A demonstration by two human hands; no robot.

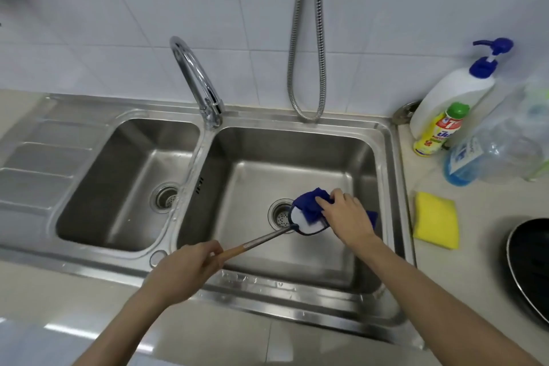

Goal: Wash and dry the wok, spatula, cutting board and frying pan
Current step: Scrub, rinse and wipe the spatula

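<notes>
Spatula [297, 224] is held over the right sink [383, 157] drain: handle gripped in closed left hand [181, 269]; blue cloth [310, 202] pinched against blade by right hand [346, 214].

A: Pretty bright and even, soft shadows only inside the sink [383, 140] basins. Faucet [193, 71] has sharp glare.

B: Yep, and fisheye bends the edges; the bottles [457, 98] at right look smeared.
</notes>
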